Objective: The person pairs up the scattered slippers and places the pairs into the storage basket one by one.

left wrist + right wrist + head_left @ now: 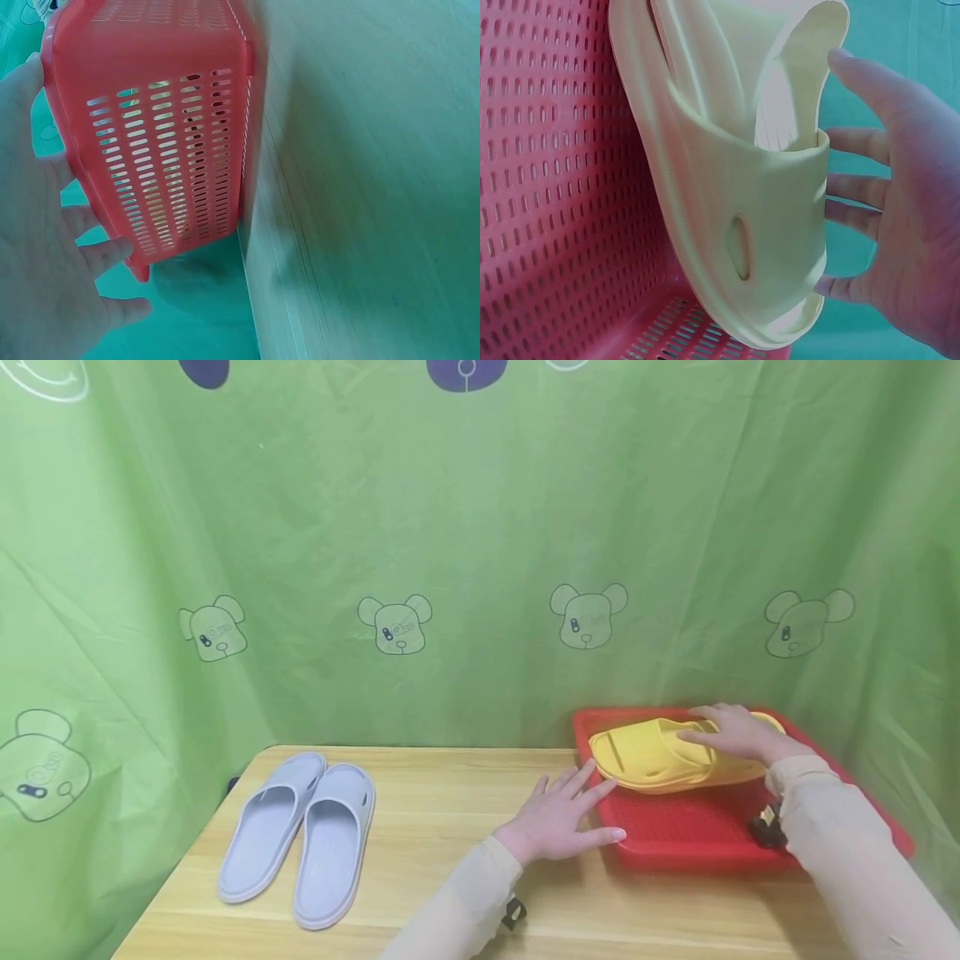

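A pair of yellow slides (645,753) lies nested together in the red plastic basket (697,857), toe of the front one pointing left. Over them is my right hand (731,732), fingers spread and fairly straight; in the right wrist view its fingertips are right at the edge of the slide's strap (787,202). My left hand (558,814) is spread open at the basket's left side. The left wrist view has its fingers along the basket's rim (64,120), with nothing in the palm. Part of the rear slide is hidden behind the right hand.
Two light grey slides (270,831) stand side by side at the left of the wooden table (442,827), toes pointing away from me. A green curtain (480,527) with bear-head prints hangs behind and on both sides.
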### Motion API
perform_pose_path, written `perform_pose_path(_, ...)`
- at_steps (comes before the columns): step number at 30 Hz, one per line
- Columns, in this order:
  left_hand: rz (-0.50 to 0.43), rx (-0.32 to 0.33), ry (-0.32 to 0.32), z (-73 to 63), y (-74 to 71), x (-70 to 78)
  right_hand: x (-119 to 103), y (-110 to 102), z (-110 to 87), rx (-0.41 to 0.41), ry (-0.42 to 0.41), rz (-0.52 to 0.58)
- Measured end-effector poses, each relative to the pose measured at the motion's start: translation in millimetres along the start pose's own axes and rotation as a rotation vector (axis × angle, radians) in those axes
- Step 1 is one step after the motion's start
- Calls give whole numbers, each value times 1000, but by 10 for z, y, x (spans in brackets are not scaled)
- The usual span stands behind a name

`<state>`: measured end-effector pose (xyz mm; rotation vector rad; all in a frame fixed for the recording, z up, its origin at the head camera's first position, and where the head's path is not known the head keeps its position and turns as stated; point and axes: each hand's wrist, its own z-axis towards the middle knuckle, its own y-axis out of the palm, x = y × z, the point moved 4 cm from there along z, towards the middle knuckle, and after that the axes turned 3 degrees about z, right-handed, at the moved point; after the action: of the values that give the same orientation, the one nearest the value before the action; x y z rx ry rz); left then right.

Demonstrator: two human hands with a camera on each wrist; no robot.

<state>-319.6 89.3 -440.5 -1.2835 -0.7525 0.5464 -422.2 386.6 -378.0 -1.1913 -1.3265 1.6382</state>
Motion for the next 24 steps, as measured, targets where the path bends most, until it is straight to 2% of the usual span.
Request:
perform_pose_path(17, -4, -1, 6, 15, 6, -3, 28, 38, 11, -52, 14, 50)
perform_pose_path(24, -6, 2, 4, 14, 15, 2, 27, 64, -19, -111, 59, 97)
